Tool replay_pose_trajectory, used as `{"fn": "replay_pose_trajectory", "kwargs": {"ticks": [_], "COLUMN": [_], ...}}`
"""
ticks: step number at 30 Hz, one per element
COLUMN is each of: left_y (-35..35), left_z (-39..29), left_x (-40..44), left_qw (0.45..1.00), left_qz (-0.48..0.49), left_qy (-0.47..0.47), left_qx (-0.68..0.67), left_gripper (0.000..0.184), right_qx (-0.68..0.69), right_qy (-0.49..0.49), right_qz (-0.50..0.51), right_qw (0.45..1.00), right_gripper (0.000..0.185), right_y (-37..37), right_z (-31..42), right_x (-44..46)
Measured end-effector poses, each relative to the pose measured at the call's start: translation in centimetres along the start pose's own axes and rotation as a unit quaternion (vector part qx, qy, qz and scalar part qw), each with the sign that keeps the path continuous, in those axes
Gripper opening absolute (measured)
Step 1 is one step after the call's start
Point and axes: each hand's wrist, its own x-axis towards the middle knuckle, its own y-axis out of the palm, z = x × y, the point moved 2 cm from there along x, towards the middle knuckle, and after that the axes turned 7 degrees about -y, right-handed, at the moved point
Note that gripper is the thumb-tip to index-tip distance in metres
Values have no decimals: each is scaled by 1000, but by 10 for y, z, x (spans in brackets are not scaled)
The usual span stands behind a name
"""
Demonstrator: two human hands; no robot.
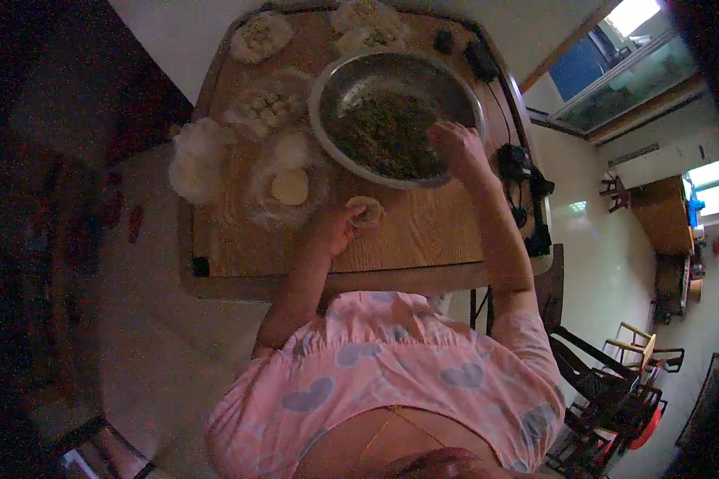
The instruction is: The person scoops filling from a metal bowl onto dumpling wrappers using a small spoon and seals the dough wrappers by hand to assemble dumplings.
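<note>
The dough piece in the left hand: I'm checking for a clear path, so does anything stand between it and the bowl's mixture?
Only the near rim of the metal bowl stands between the dough piece in the left hand and the mixture; nothing else visible does.

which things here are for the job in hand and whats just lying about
Apparently for the job:
dough wrapper in the left hand
metal bowl
dark filling
pale dough round
small dough pieces

Apparently just lying about:
black gadgets
background chair
</note>
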Motion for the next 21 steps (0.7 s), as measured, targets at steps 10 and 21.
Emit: {"fn": "replay_pose_trajectory", "kwargs": {"ticks": [10, 21], "left_y": [23, 15], "left_z": [-14, -28], "left_x": [-26, -44], "left_qw": [981, 990], "left_qz": [122, 48], "left_qy": [29, 46], "left_qx": [-150, -123], "left_gripper": [31, 34], "right_qx": [-41, 555], "right_qy": [29, 183], "right_qz": [52, -23], "right_qw": [997, 811], "right_gripper": [24, 31], "right_y": [-28, 125], "right_z": [56, 82], "right_x": [-37, -90]}}
